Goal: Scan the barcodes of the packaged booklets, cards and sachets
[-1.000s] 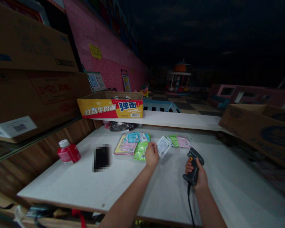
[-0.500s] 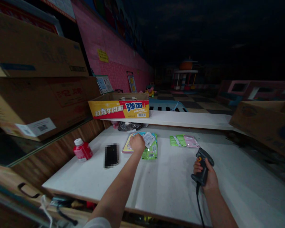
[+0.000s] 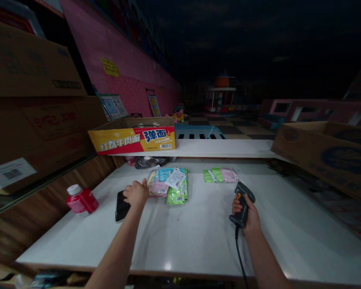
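Note:
My left hand (image 3: 136, 193) is over the white tabletop, between a black phone (image 3: 122, 206) and a pile of flat packets (image 3: 159, 182). Its fingers are apart with nothing visible in them, and they overlap the phone's upper right edge; whether they touch it I cannot tell. A white printed packet (image 3: 176, 179) lies on top of the pile, with a green packet (image 3: 177, 197) at its right. My right hand (image 3: 250, 214) is wrapped round a dark corded barcode scanner (image 3: 242, 206). Beyond the scanner lie green and pink packets (image 3: 220, 175).
A red bottle with a white cap (image 3: 82, 200) stands at the left. An open noodle carton (image 3: 132, 138) sits on the raised back shelf (image 3: 222, 148). Cardboard boxes (image 3: 42, 132) are stacked at left, and another open box (image 3: 321, 150) is at right.
My left hand has moved left off the packet pile toward the phone, and its fingers have spread. The view has turned slightly right. My right hand still grips the scanner.

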`<state>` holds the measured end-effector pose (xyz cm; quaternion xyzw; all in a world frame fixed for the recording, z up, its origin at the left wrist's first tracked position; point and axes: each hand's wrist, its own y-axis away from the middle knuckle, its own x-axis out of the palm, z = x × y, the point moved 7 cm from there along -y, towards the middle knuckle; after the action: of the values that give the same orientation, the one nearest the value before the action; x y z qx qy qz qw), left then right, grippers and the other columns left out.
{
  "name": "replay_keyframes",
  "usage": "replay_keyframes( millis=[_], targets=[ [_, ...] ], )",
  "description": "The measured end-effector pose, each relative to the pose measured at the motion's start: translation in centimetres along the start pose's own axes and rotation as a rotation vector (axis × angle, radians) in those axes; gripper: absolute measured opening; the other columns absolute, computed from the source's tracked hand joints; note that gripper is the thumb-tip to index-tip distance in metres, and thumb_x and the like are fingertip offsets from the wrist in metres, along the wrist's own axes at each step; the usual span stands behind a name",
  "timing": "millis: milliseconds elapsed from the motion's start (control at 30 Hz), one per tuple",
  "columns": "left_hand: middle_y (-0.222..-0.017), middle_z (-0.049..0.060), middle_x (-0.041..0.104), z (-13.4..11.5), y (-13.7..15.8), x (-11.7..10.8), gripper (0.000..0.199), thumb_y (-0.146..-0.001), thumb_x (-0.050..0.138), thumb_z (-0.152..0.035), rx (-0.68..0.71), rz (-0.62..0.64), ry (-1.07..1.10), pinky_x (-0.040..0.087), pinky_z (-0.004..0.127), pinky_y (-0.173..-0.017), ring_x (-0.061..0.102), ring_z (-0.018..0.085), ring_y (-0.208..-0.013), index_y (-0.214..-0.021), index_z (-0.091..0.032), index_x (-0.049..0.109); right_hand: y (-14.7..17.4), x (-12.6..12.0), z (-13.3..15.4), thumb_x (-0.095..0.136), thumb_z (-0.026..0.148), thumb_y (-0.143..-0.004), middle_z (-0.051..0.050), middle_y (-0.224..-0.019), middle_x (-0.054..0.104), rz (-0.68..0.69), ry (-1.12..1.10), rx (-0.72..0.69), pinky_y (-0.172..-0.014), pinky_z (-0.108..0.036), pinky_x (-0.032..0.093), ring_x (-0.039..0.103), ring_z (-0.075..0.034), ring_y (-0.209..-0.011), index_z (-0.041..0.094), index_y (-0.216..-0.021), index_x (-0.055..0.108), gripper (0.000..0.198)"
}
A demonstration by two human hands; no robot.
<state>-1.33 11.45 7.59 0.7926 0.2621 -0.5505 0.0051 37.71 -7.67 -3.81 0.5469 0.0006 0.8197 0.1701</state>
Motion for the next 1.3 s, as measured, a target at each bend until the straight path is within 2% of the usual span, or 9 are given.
replay_keyframes(
  millis=[133,233,433,600,733,900,1033,1133,1300],
  targets=[
    [-0.119,0.023,0.054,-6.6,1.5,-1.9,0.046,-0.093,0.036,-0.043,0.344,-0.153,0.090,0.037,0.049,-0.096,0.047,0.035,-0.115,-0.116,-0.011,0.059,-0.1,0.0,0.0,0.077,0.034,-0.070,0.006,-0.062,0.049,-0.021,-0.036,-0.005,-0.039,-0.014,0.043,0.046,-0.005,-0.045,0.019,-0.084,0.057,0.028],
    [-0.121,0.019,0.054,-13.2,4.8,-1.5,0.039,-0.093,0.040,-0.038,0.602,-0.125,0.213,0.033,0.045,-0.102,0.045,0.032,-0.119,-0.116,-0.013,0.060,-0.3,-0.1,0.1,0.077,0.035,-0.070,0.006,-0.062,0.049,-0.020,-0.028,-0.016,-0.038,-0.015,0.042,0.046,-0.005,-0.044,0.019,-0.084,0.057,0.029],
    [-0.111,0.014,0.061,-24.5,13.9,5.0,0.026,-0.085,0.057,-0.027,0.944,0.240,0.348,0.033,0.039,-0.102,0.051,0.027,-0.111,-0.107,-0.015,0.064,-0.7,0.1,0.1,0.080,0.035,-0.067,0.006,-0.062,0.050,0.023,-0.077,-0.014,-0.040,-0.013,0.042,0.045,-0.004,-0.045,0.019,-0.084,0.057,0.033],
    [-0.103,0.010,0.066,-29.7,18.5,10.7,0.018,-0.083,0.060,-0.025,0.945,0.473,0.362,0.038,0.034,-0.097,0.058,0.023,-0.103,-0.097,-0.019,0.068,-0.9,0.0,0.5,0.078,0.038,-0.069,0.006,-0.061,0.048,0.043,-0.077,-0.044,-0.040,-0.015,0.042,0.046,-0.005,-0.045,0.019,-0.084,0.056,0.033],
    [-0.109,0.016,0.063,-31.6,19.6,12.7,0.037,-0.077,0.069,-0.040,0.782,0.419,0.340,0.039,0.036,-0.094,0.055,0.028,-0.109,-0.102,-0.014,0.063,-1.0,-0.1,0.6,0.080,0.037,-0.067,0.007,-0.062,0.047,0.054,-0.137,-0.049,-0.041,-0.013,0.042,0.044,-0.004,-0.046,0.020,-0.084,0.055,0.035],
    [-0.118,0.023,0.055,-31.5,19.8,13.8,0.064,-0.062,0.078,-0.054,0.533,0.369,0.311,0.038,0.042,-0.093,0.050,0.036,-0.115,-0.106,-0.012,0.056,-1.0,-0.2,0.4,0.077,0.039,-0.071,0.006,-0.062,0.047,-0.002,-0.165,-0.059,-0.039,-0.016,0.043,0.043,-0.006,-0.045,0.020,-0.084,0.055,0.032],
    [-0.121,0.021,0.055,-30.9,19.4,14.5,0.054,-0.061,0.080,-0.045,0.462,0.409,0.317,0.038,0.043,-0.094,0.049,0.036,-0.117,-0.100,-0.014,0.059,-0.9,0.0,0.6,0.074,0.040,-0.073,0.007,-0.062,0.046,-0.011,-0.157,-0.079,-0.040,-0.015,0.042,0.044,-0.005,-0.045,0.020,-0.085,0.055,0.030],
    [-0.116,0.021,0.059,-30.8,18.7,14.7,0.034,-0.064,0.078,-0.035,0.434,0.481,0.367,0.041,0.043,-0.092,0.052,0.037,-0.116,-0.085,-0.014,0.061,-0.8,0.2,0.6,0.076,0.038,-0.072,0.007,-0.062,0.046,0.022,-0.151,-0.062,-0.041,-0.013,0.042,0.043,-0.004,-0.046,0.020,-0.086,0.055,0.032],
    [-0.085,0.011,0.068,-28.3,17.0,15.0,0.010,-0.074,0.068,-0.020,0.435,0.614,0.510,0.047,0.033,-0.075,0.065,0.024,-0.086,-0.073,-0.016,0.058,-0.7,0.2,0.6,0.080,0.035,-0.068,0.007,-0.062,0.049,0.025,-0.173,-0.045,-0.041,-0.013,0.043,0.045,-0.003,-0.046,0.019,-0.084,0.056,0.033]
  ],
)
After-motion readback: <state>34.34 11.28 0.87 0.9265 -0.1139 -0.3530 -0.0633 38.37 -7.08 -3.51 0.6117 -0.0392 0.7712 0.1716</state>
